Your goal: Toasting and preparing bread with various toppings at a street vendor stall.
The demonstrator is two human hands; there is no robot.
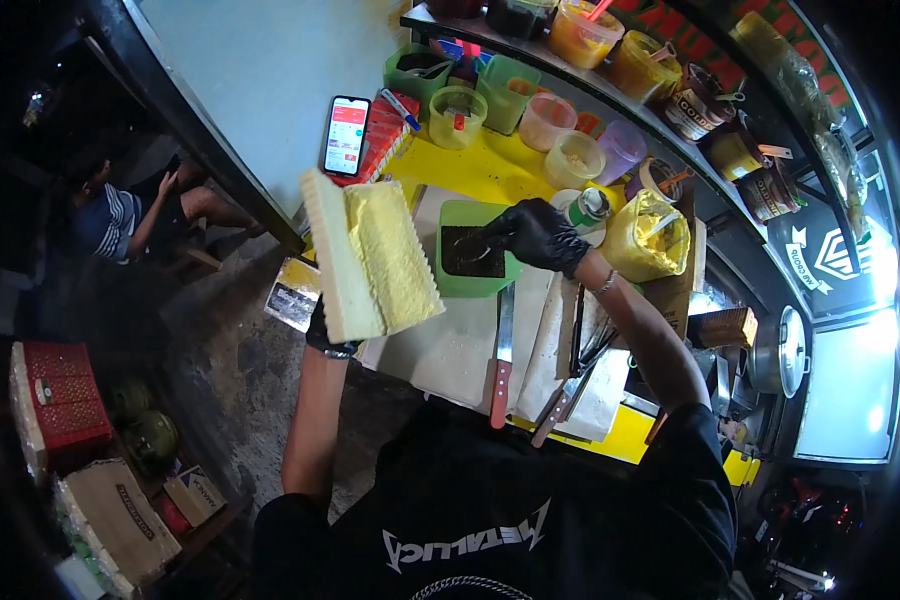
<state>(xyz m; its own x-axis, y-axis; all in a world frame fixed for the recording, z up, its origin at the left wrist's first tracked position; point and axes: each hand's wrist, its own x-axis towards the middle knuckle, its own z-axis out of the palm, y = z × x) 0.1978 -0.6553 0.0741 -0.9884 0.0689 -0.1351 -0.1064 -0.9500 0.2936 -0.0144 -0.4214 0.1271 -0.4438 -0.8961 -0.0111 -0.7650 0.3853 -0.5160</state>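
My left hand (331, 330), in a black glove, holds up a split loaf of pale bread (375, 262) from below; its open inner face bears a yellow spread. My right hand (544, 236), gloved too, reaches over a green plastic container (480, 286) of dark granules (474, 262). Its fingers grip a thin utensil (469, 244) whose end is at the granules. Just below the container lies a long knife with a red handle (500, 394) on brown paper. To the right of my right hand stands a tub of yellow spread (649, 244) with a utensil in it.
Plastic tubs (457, 118) line the back of the yellow counter (469, 161), below a shelf (570, 75) of filled containers. A lit phone (346, 135) rests on a red package (390, 127). More knives and tools (570, 394) lie at right. A person (120, 214) sits far left.
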